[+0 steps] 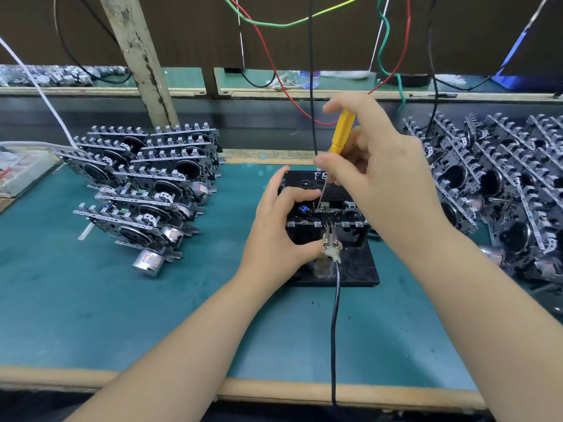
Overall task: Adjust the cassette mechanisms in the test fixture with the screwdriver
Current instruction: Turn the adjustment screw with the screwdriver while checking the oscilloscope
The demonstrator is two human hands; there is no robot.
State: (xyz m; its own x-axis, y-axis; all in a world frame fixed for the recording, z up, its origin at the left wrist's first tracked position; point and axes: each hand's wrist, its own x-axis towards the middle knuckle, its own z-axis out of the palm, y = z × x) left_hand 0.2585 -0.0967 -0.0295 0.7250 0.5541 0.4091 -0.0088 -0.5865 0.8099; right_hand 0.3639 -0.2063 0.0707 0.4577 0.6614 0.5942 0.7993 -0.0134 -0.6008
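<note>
With the fixture (359, 269) steadied by the left hand (281, 229), the screwdriver (341, 134), pinched in the right hand (377, 166), is set into the seated mechanism (324, 210); a small, careful turn is probably called for next, before one from the stack at 9 o'clock (146, 190) is taken.

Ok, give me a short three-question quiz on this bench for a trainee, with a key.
1. True or false: the right hand holds the yellow screwdriver with its tip down on the mechanism in the fixture.
2. What does the left hand do? A) rests flat on the mat B) grips the fixture's left side C) holds a motor
3. Fill in: a black cable runs from the bench's near edge to a metal ____ at the fixture's front.

Key: 1 true; 2 B; 3 clip
</note>
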